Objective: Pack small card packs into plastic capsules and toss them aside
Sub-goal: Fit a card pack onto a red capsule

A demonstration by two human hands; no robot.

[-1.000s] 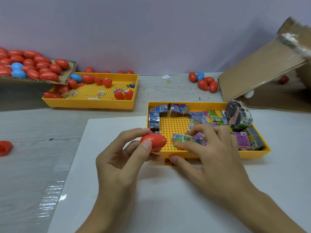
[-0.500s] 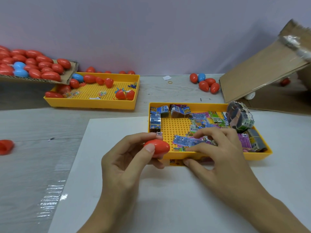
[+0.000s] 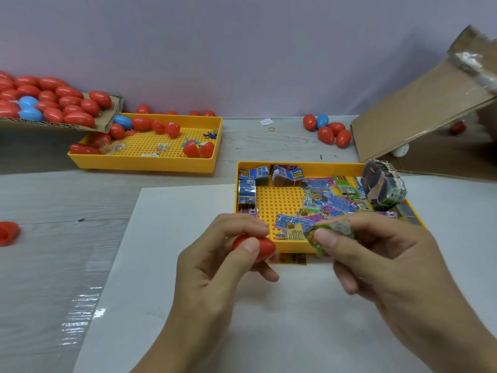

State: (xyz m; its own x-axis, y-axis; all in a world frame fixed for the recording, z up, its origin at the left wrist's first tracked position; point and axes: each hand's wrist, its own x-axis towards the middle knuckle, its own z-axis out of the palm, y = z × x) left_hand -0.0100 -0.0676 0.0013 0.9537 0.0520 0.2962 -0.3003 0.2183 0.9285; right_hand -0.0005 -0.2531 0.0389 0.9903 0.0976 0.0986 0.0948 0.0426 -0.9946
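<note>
**Card pack in one hand, capsule in the other**

The right hand (image 3: 376, 254) pinches a small green card pack (image 3: 326, 234) between thumb and fingertips, lifted just clear of the near rim of the card tray (image 3: 295, 249). The pack looks blurred, so I cannot read how it is folded. At its nine o'clock, the left hand (image 3: 226, 262) grips a red capsule (image 3: 258, 247), thumb on top and fingers curled round it. Whether the capsule is open or closed, I cannot tell from here.

To my eye the step is getting the pack into the capsule. It would go best if the pack is rolled or squeezed tight first, the capsule mouth turned towards the right hand, and the pack pushed fully in so no edge catches when the halves close.

Beyond the hands, at twelve o'clock, the card tray holds loose packs heaped on its right side, a few blue ones stood along its far and left walls, and a banded bundle of packs (image 3: 383, 188) perched on the right corner. At ten o'clock a second tray (image 3: 145, 164) holds several red capsules, a blue one and small toys. Further left a cardboard sheet (image 3: 107, 114) carries a pile of red and blue capsules. At one o'clock a small cluster of capsules (image 3: 326, 130) lies on the table beside a cardboard box (image 3: 419, 114).
</note>
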